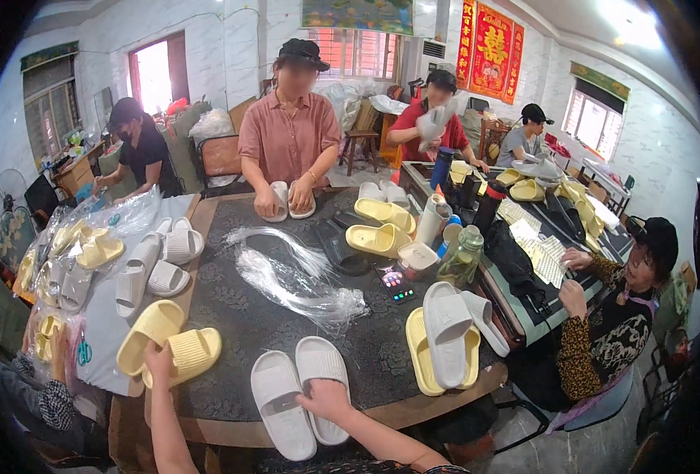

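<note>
Resting on desk (286, 316):
Left hand (158, 359): fingers gripping yellow slipper (184, 355).
Right hand (326, 399): fingers curled on white slipper (322, 379), right of yellow slipper.

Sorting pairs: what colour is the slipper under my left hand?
Pale yellow slipper, left hand, head view.

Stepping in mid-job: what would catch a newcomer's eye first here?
The dark round table strewn with foam slippers: a white pair at the near edge under the right hand, a yellow pair at the left hand. A heap of clear plastic bags lies mid-table.
</note>
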{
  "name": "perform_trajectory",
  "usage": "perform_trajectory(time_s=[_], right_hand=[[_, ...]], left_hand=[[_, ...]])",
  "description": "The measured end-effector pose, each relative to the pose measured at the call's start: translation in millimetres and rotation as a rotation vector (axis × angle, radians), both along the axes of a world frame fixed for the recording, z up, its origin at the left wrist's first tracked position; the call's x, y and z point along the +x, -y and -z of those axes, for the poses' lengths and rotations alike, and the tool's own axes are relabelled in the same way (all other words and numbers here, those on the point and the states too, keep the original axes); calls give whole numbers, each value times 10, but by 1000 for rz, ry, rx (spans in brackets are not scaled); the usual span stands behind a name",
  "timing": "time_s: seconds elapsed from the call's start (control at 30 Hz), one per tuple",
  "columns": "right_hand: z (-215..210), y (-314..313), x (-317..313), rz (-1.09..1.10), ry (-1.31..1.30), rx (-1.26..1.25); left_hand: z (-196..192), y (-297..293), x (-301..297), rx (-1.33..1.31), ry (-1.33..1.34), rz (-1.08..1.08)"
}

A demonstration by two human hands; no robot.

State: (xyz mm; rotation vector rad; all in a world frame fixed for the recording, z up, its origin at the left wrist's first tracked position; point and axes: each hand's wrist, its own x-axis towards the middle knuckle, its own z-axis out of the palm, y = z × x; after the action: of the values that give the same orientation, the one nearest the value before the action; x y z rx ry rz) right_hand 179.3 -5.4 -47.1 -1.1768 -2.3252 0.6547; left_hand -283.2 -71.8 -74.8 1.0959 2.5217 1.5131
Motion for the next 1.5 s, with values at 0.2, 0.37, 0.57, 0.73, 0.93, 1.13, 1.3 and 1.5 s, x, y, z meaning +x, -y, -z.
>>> perform_trajectory(time_s=[0.2,0.37,0.57,0.73,0.93,1.13,1.3,1.5], right_hand=[[-28,0,36,8,-2,-34],[-200,127,212,-5,-97,-41],[-498,243,573,4,-146,-44],[-735,211,815,87,-145,-8],[-851,107,1094,197,-77,48],[-918,82,1440,263,66,65],[-1054,-17,1575,287,132,55],[-1207,-73,1635,302,219,51]], left_hand=[[-510,68,991,-177,83,97],[-783,231,1662,-100,614,268],[-799,440,2189,-100,1266,589],[-819,408,2628,236,1476,829],[-803,197,2633,77,1160,752],[-1009,289,2438,-343,727,792],[-1014,250,2507,-353,-209,778],[-701,219,2545,-152,-455,798]])
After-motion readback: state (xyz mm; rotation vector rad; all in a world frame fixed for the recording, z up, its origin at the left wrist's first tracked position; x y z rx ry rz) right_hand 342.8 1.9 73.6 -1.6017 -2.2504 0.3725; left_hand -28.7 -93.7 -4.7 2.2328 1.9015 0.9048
